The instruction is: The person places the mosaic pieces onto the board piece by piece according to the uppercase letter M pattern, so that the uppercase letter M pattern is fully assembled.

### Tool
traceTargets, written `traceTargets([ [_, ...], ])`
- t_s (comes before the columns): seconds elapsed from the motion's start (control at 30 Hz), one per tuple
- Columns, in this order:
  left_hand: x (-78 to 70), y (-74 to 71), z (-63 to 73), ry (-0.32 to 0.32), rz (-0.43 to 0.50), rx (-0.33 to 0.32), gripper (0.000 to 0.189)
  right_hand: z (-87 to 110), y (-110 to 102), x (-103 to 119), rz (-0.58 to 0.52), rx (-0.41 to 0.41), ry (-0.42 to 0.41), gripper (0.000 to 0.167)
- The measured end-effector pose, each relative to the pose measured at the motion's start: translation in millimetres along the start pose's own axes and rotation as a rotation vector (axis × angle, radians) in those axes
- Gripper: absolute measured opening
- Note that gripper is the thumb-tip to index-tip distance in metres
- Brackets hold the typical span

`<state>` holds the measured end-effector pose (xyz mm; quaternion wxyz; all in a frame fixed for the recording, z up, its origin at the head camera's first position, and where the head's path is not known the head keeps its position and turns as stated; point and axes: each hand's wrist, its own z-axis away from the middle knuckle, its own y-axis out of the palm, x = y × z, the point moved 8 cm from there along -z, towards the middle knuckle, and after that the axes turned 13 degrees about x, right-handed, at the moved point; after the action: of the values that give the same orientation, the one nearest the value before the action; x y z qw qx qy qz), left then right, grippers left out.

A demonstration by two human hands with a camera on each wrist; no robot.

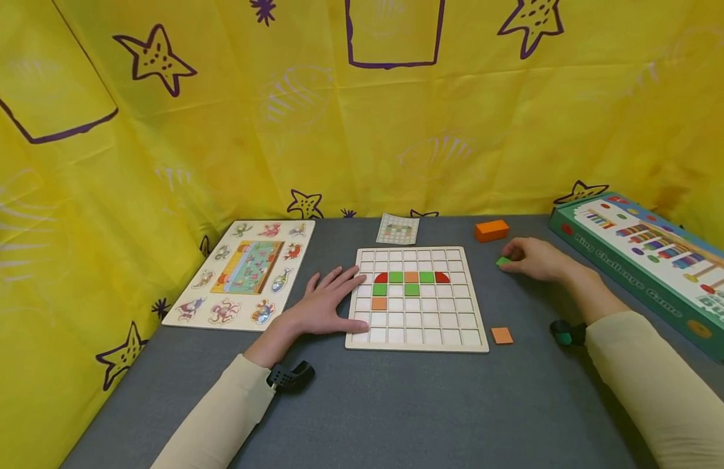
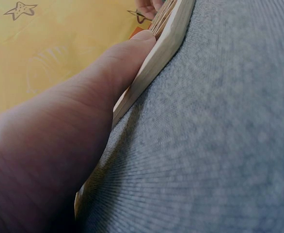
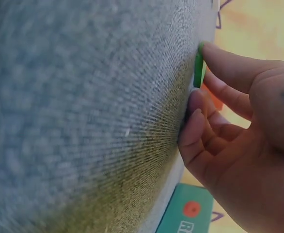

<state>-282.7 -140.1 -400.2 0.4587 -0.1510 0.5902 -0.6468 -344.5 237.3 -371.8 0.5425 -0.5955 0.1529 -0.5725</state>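
A pale wooden grid board (image 1: 438, 335) lies in the middle of the table, with green, orange and red tiles set in several of its cells. My left hand (image 1: 323, 306) rests on the board's left edge, fingers spread and thumb on the lower left corner. To the right of the board, my right hand (image 1: 537, 258) pinches a small green tile (image 1: 502, 261) just at the table surface. In the right wrist view the green tile (image 3: 199, 65) stands on edge at the thumb tip. A loose orange square tile (image 1: 502, 335) lies beside the board's lower right corner.
A small pattern card (image 1: 398, 229) lies behind the board, and an orange block (image 1: 491, 230) sits at the back right. At the left is a sea-animal puzzle board (image 1: 235, 312). A green game box (image 1: 643, 280) stands along the right side. Yellow cloth (image 1: 362, 150) hangs behind.
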Motion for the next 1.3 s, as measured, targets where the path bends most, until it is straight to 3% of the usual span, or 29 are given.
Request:
traceTargets([
  [0.53,-1.7,1.4,-2.0,0.002,-0.004,0.001,0.098,4.6,4.8,13.5,-0.025,-0.028,-0.053,0.022],
  [0.8,0.5,1.5,-1.7,0.005,0.000,-0.007,0.098,3.4,10.0,47.2,-0.044,-0.024,-0.117,0.018],
  [1.3,0.3,-1.2,0.0,-0.002,0.003,0.003,0.099,-10.1,37.3,99.0,-0.080,0.063,-0.218,0.014],
])
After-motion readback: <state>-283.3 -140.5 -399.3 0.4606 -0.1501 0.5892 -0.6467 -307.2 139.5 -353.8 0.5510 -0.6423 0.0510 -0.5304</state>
